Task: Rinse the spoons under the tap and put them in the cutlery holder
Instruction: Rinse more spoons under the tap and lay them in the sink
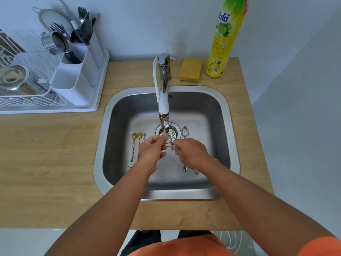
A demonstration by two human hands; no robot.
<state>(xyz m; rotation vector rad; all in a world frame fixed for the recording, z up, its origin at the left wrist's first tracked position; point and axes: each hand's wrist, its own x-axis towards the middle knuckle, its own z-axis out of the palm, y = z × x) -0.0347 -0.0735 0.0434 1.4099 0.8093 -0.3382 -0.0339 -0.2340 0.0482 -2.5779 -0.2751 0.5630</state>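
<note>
Hands: I see left hand (152, 149) and right hand (190, 151) pinching one small silver metal spoon (169, 140) beneath the chrome tap (163, 100), over the steel sink (226, 126).

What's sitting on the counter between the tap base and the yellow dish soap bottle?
A yellow sponge lies between the tap and the dish soap bottle, seen in the head view.

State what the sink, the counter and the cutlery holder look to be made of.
Sink: brushed stainless steel, by its grey sheen.
Counter: pale wood or wood-look laminate; grain shows.
Cutlery holder: matte white, probably plastic.
</note>
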